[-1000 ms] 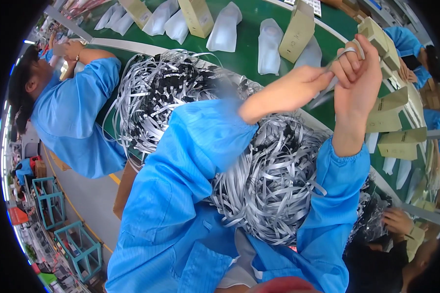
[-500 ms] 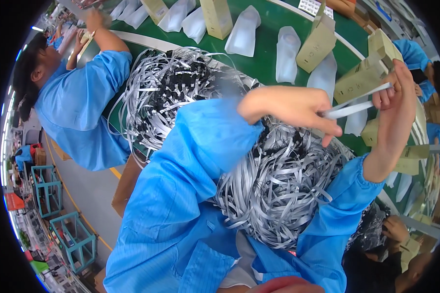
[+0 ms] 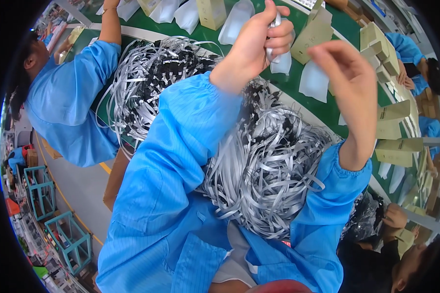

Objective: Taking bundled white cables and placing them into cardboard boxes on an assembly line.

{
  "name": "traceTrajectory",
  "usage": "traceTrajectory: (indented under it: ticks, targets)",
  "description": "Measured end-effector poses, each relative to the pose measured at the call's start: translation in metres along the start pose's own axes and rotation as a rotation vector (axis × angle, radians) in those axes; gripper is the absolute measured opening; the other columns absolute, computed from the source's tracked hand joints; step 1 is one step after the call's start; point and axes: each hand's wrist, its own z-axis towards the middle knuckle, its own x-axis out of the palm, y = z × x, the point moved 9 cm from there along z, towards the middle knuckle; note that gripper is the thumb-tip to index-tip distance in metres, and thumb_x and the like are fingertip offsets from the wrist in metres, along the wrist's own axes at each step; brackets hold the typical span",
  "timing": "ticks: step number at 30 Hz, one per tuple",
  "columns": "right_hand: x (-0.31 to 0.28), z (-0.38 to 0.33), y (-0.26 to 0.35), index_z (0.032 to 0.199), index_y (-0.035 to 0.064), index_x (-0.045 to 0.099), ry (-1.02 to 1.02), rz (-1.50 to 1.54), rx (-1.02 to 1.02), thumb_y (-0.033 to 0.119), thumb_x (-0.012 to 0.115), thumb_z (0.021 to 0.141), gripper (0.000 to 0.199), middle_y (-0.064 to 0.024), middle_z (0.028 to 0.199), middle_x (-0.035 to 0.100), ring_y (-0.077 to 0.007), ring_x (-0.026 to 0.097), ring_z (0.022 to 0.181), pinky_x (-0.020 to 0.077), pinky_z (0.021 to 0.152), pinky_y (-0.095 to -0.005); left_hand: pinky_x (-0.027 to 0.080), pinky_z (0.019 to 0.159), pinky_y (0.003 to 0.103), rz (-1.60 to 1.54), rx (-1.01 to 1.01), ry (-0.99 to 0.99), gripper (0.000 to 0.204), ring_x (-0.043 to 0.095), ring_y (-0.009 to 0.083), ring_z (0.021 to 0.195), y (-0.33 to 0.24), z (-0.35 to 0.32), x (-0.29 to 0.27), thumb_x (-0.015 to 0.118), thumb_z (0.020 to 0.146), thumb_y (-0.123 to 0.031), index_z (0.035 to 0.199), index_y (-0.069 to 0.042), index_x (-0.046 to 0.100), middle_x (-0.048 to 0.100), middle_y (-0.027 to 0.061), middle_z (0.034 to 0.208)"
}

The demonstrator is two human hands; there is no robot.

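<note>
Whereas half a second ago the thin silver-grey plastic strip (image 3: 275,36) was stretched level between both hands, it now stands bunched in the left hand (image 3: 259,41) alone, high over the far part of the green worktop (image 3: 322,105). That hand is closed in a fist around the strip, whose pale, glossy end shows between thumb and fingers and pokes out at the top; how long it is I cannot tell. The right hand (image 3: 349,80) has let go and come up beside it, open, fingers loosely spread, holding nothing, just apart from the left one.

Below both blue-sleeved forearms lies a big tangled heap of silver-grey strips with black ends (image 3: 264,171), against the near edge of the worktop; a second heap of the same kind (image 3: 151,83) lies to the left, near that edge too. The single strips are too many and too knotted to count.

Further out, along the far side of the worktop, about seven clear plastic bags (image 3: 237,19) lie in a row, some partly hidden, among several tan cardboard boxes (image 3: 315,34). At the left edge a co-worker in a blue smock (image 3: 68,102) reaches over the worktop; another person's hand (image 3: 395,217) shows at the lower right.
</note>
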Motion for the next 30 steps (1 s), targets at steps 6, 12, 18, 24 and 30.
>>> traceTrajectory:
  ticks: [6, 12, 18, 24, 30]
  targets:
    - [-0.014, -0.009, 0.033, 0.124, -0.003, 0.058, -0.486, 0.454, -0.213, 0.014, 0.056, 0.103, 0.028, -0.0057, 0.105, 0.066, -0.0154, 0.063, 0.096, 0.0491, 0.089, -0.0284, 0.022, 0.044, 0.023, 1.012, -0.008, 0.017, 0.071, 0.025, 0.0077, 0.046, 0.003, -0.035, 0.057, 0.021, 0.102, -0.069, 0.135, -0.011, 0.045, 0.034, -0.0049, 0.063]
    - [-0.013, -0.001, 0.012, 0.107, -0.0055, 0.072, -0.215, 0.159, -0.226, 0.0, 0.069, 0.093, 0.016, -0.0089, 0.101, 0.075, -0.0139, 0.069, 0.096, 0.0529, 0.086, -0.0244, 0.049, 0.078, 0.036, 1.138, -0.257, -0.417, 0.052, 0.064, 0.0196, 0.097, -0.005, -0.033, 0.003, 0.041, 0.108, -0.049, 0.116, -0.004, 0.066, 0.072, 0.0056, 0.106]
    - [-0.079, -0.037, 0.022, 0.1, -0.0071, 0.074, -0.399, -0.176, -0.376, -0.002, 0.071, 0.09, 0.012, -0.0116, 0.098, 0.075, -0.0154, 0.071, 0.089, 0.0567, 0.086, -0.0249, 0.036, 0.046, 0.02, 0.884, -0.163, -0.127, 0.073, 0.049, 0.0069, 0.051, 0.021, -0.019, 0.038, 0.025, 0.104, -0.065, 0.13, -0.003, 0.053, 0.055, 0.0014, 0.074]
    - [-0.168, -0.098, 0.02, 0.097, -0.0084, 0.075, -1.009, -0.327, -0.403, -0.004, 0.072, 0.088, 0.01, -0.0129, 0.093, 0.075, -0.0175, 0.073, 0.086, 0.0614, 0.082, -0.0277, 0.049, 0.072, 0.04, 1.459, 0.006, 0.182, 0.042, 0.065, 0.0221, 0.088, 0.03, -0.024, 0.027, 0.054, 0.103, -0.044, 0.113, -0.004, 0.065, 0.071, 0.0049, 0.094]
    - [-0.216, -0.118, -0.027, 0.097, -0.0077, 0.076, -1.315, -0.321, -0.502, -0.002, 0.074, 0.087, 0.011, -0.0124, 0.092, 0.076, -0.017, 0.073, 0.085, 0.0602, 0.081, -0.0278, 0.051, 0.071, 0.04, 1.859, -0.254, 0.553, 0.035, 0.066, 0.0272, 0.082, 0.093, -0.037, -0.006, 0.071, 0.091, -0.034, 0.114, -0.008, 0.067, 0.07, 0.0086, 0.088]
